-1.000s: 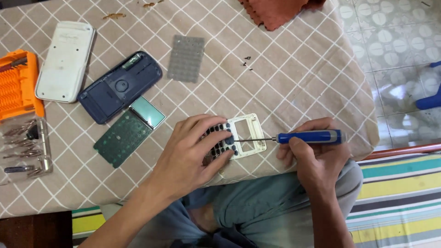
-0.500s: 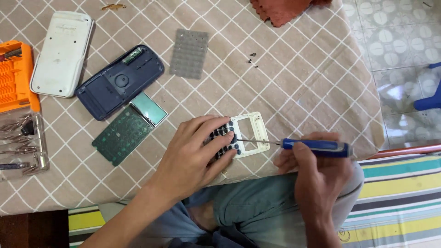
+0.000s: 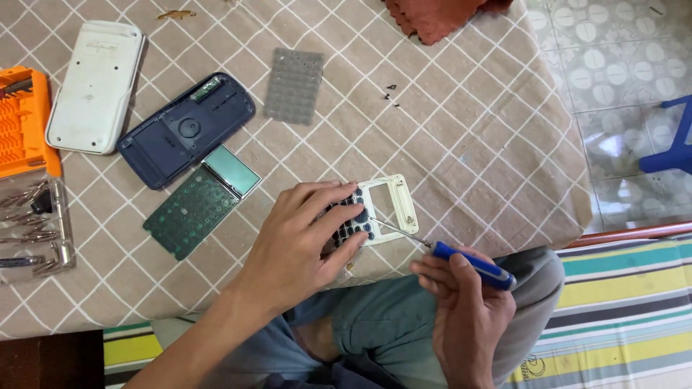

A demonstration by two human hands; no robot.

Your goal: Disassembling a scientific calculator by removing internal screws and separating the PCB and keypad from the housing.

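My left hand (image 3: 299, 241) presses down on a white calculator front panel (image 3: 386, 204) with dark keys, near the table's front edge. My right hand (image 3: 465, 302) grips a blue-handled screwdriver (image 3: 472, 264); its thin metal shaft points up-left and its tip touches the panel beside the keys. A green circuit board with its display (image 3: 204, 199) lies to the left of my left hand. Further up-left lie a dark blue back shell (image 3: 184, 130) and a white cover (image 3: 96, 85). A grey rubber key mat (image 3: 293, 85) lies above the panel.
An orange tool case (image 3: 21, 119) and a clear tray of screwdriver bits (image 3: 36, 227) sit at the left edge. Small dark screws (image 3: 390, 94) lie on the checked tablecloth (image 3: 468, 144). A red cloth (image 3: 440, 14) is at the top, a blue stool (image 3: 670, 140) on the tiled floor.
My right hand has dropped lower and closer to me, tilting the screwdriver from nearly level to a slant. The left hand stays on the panel.
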